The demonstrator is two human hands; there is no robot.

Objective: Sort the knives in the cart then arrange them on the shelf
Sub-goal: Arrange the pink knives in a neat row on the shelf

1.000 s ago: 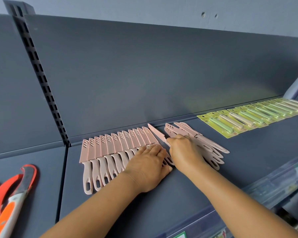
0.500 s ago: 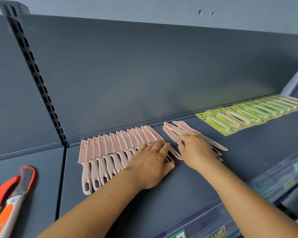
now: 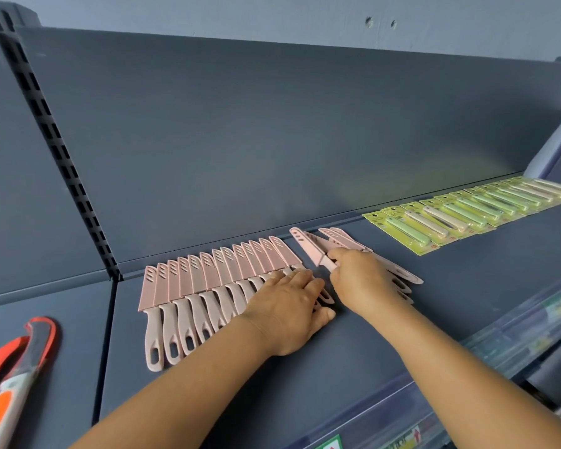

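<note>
The right hand [image 3: 363, 280], earlier resting on the loose pile [image 3: 399, 277], now pinches one pink knife [image 3: 308, 246] lifted toward the shelf's [image 3: 434, 293] back edge; the left hand [image 3: 289, 306] stays spread flat on the row [image 3: 208, 277].

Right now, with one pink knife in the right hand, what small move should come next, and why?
Probably lay the pink knife gripped by the right hand against the right end of the fanned row, overlapping its last knife. The left hand rests flat on that end, steadying it, and the loose pile waits on the shelf.
</note>
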